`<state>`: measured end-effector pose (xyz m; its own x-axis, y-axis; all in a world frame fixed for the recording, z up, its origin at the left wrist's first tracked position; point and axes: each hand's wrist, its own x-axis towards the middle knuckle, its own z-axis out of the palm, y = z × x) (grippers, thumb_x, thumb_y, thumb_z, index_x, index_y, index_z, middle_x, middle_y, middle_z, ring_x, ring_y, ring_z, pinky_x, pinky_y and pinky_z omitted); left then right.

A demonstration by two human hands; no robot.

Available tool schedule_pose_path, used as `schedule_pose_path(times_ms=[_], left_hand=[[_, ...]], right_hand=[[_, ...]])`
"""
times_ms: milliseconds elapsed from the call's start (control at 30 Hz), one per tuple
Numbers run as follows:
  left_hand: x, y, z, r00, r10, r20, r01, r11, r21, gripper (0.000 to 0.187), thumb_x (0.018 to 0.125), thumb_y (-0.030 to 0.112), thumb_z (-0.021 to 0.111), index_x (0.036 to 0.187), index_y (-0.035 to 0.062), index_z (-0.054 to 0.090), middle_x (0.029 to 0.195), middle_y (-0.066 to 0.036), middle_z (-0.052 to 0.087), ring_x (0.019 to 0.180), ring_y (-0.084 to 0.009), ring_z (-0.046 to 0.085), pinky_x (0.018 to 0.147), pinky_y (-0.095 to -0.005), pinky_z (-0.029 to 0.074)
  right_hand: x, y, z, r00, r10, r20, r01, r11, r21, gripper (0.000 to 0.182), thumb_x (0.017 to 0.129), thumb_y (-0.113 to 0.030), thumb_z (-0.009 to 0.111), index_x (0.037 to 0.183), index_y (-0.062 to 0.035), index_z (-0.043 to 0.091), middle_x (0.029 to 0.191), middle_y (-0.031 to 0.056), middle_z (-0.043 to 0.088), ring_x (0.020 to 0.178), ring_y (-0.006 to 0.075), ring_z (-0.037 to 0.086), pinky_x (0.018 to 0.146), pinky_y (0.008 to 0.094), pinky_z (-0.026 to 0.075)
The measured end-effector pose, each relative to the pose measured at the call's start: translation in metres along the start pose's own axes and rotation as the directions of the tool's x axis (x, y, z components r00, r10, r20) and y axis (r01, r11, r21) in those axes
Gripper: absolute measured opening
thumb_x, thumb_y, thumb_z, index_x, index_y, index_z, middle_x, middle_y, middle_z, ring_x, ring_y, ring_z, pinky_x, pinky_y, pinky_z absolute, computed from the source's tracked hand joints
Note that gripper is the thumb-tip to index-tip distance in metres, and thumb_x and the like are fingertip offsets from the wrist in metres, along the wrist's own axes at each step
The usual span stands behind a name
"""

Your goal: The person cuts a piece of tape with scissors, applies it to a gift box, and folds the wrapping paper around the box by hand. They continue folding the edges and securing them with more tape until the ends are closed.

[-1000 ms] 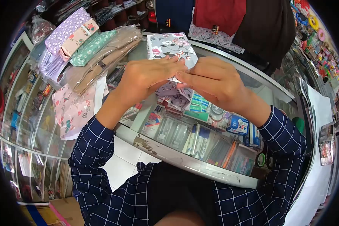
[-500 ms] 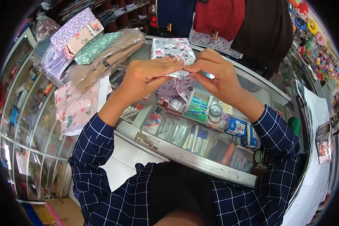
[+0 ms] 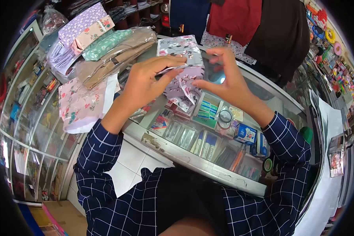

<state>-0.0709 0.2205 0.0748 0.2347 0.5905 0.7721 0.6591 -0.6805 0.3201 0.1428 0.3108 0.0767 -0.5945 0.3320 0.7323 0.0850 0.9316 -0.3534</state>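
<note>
On the glass counter stands a box-shaped parcel (image 3: 181,45) in grey floral wrapping paper with pink flowers. A mauve-looking paper flap (image 3: 185,91) hangs down at its near end, creased and loose. My left hand (image 3: 143,80) pinches the folded top edge of the paper at that end, thumb below and fingers above. To the right of the parcel, my right hand (image 3: 234,84) has thumb and fingers spread apart with nothing between them. Its thumb tip is close to the flap's right side.
Stationery, including a blue box (image 3: 246,133), lies under the counter glass (image 3: 259,100). Bagged folded clothes (image 3: 114,59) and a wrapped gift (image 3: 92,34) are heaped at left, above pink floral paper (image 3: 80,104). Dark and red trousers (image 3: 234,17) lie at the back.
My right hand has let go of the paper edge and moved slightly right, its fingers opening. My left hand stays on the paper edge. The view has shifted slightly.
</note>
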Motion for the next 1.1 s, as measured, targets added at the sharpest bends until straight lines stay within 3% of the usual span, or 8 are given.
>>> schedule_pose_path(times_ms=[67,333,533,733,767,867,1000,1100], left_hand=[[-0.005,0.005,-0.004,0.996,-0.033,-0.084,0.036,0.999,0.036,0.019,0.082,-0.001,0.061,0.101,-0.0003,0.063,0.109,-0.012,0.066,0.101,-0.0225,0.063,0.089,-0.0327,0.047],[-0.034,0.020,-0.013,0.906,-0.270,-0.327,0.275,0.961,-0.032,0.041,0.082,-0.005,0.055,0.121,0.0062,0.048,0.113,-0.013,0.061,0.099,-0.0245,0.062,0.081,-0.0307,0.048],[-0.035,0.036,-0.021,0.856,-0.460,-0.235,0.498,0.857,0.134,0.062,0.074,-0.009,0.054,0.132,0.0100,0.042,0.110,-0.015,0.057,0.092,-0.0230,0.062,0.075,-0.0295,0.049],[-0.028,0.028,0.000,0.784,-0.620,-0.021,0.560,0.722,-0.407,0.068,0.073,-0.003,0.069,0.132,0.0126,0.042,0.090,-0.003,0.050,0.068,-0.0054,0.051,0.057,-0.0208,0.042],[-0.025,0.029,-0.004,0.766,-0.643,0.025,0.639,0.755,-0.148,0.068,0.069,0.009,0.078,0.129,0.0131,0.045,0.090,-0.004,0.051,0.069,-0.0104,0.050,0.063,-0.0253,0.044],[-0.021,0.023,0.003,0.919,-0.395,0.020,0.367,0.871,0.328,0.062,0.066,0.025,0.082,0.118,0.0090,0.051,0.091,-0.012,0.051,0.092,-0.0263,0.056,0.079,-0.0360,0.047],[0.001,0.016,0.001,0.988,-0.146,-0.049,0.145,0.989,-0.011,0.071,0.065,0.018,0.081,0.128,0.0097,0.049,0.123,-0.016,0.052,0.117,-0.0287,0.049,0.098,-0.0395,0.038],[0.006,0.005,-0.001,0.983,-0.107,0.147,0.123,0.987,-0.108,0.052,0.067,0.011,0.078,0.116,0.0063,0.061,0.121,-0.013,0.060,0.115,-0.0267,0.055,0.102,-0.0379,0.038]], right_hand=[[-0.008,-0.003,0.005,0.931,0.333,0.151,-0.356,0.919,0.168,0.077,0.068,-0.032,0.082,0.124,-0.0058,0.037,0.112,0.0152,0.044,0.088,0.0196,0.052,0.074,0.0318,0.046],[0.008,-0.029,0.028,0.877,0.368,0.309,-0.456,0.838,0.298,0.073,0.078,-0.031,0.071,0.128,0.0042,0.031,0.115,0.0194,0.044,0.092,0.0217,0.052,0.077,0.0311,0.046],[0.012,-0.037,0.041,0.995,0.049,0.085,-0.065,0.979,0.195,0.046,0.083,-0.004,0.054,0.127,-0.0043,0.040,0.109,0.0180,0.050,0.100,0.0317,0.050,0.086,0.0368,0.043],[0.036,-0.033,0.007,0.969,-0.245,-0.039,0.246,0.969,0.032,0.046,0.079,0.007,0.056,0.122,-0.0061,0.049,0.113,0.0149,0.058,0.101,0.0282,0.061,0.082,0.0353,0.049],[0.038,-0.037,0.003,0.980,-0.195,-0.032,0.198,0.972,0.130,0.050,0.077,0.010,0.056,0.123,-0.0076,0.049,0.111,0.0122,0.060,0.099,0.0247,0.064,0.079,0.0339,0.051],[0.035,-0.040,-0.007,0.973,-0.169,0.156,0.148,0.980,0.135,0.053,0.076,0.008,0.057,0.125,-0.0100,0.049,0.112,0.0113,0.060,0.098,0.0245,0.064,0.078,0.0338,0.051],[0.024,-0.032,-0.007,0.957,-0.167,0.238,0.139,0.982,0.129,0.058,0.075,0.008,0.058,0.129,-0.0124,0.049,0.114,0.0107,0.060,0.093,0.0252,0.064,0.078,0.0343,0.051],[0.015,-0.026,-0.003,0.965,-0.218,0.146,0.200,0.972,0.125,0.057,0.075,0.005,0.062,0.128,-0.0117,0.049,0.104,0.0104,0.062,0.090,0.0264,0.063,0.077,0.0340,0.051]])
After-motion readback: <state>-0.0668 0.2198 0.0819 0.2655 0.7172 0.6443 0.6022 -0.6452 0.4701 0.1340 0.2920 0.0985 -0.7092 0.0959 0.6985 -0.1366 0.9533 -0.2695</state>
